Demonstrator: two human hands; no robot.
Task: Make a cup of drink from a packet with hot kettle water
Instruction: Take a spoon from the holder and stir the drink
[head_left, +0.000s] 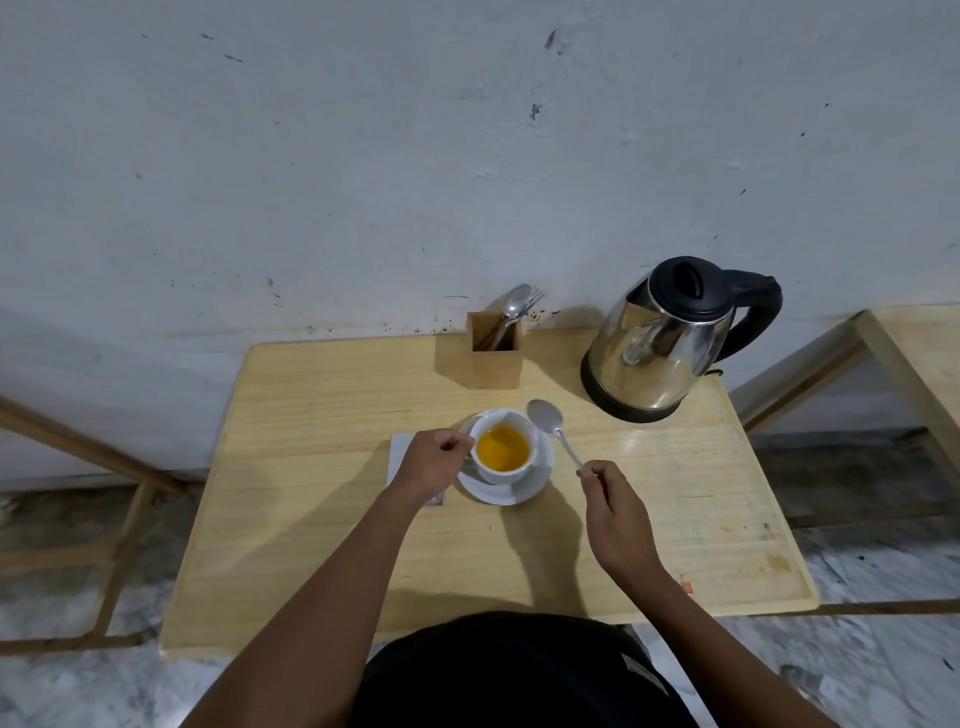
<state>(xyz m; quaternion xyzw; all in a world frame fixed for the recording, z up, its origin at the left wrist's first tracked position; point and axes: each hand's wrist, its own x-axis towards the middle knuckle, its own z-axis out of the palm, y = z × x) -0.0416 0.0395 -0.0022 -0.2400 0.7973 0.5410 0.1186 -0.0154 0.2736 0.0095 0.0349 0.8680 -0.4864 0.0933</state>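
A white cup (506, 465) holding orange-yellow drink stands on a white saucer (524, 488) in the middle of the wooden table (322, 519). My left hand (434, 460) is closed on the cup's left side, at its handle. My right hand (613, 512) pinches the stem of a metal spoon (548, 421), whose bowl hovers just right of the cup, outside it. A white packet (401, 452) lies flat under my left hand, mostly hidden. The steel kettle (670, 340) with black lid and handle stands at the back right.
A wooden cutlery holder (493, 358) with spoons and a fork stands at the back against the wall. Wooden frames flank the table on both sides. A small red scrap (687, 587) lies near the front right edge.
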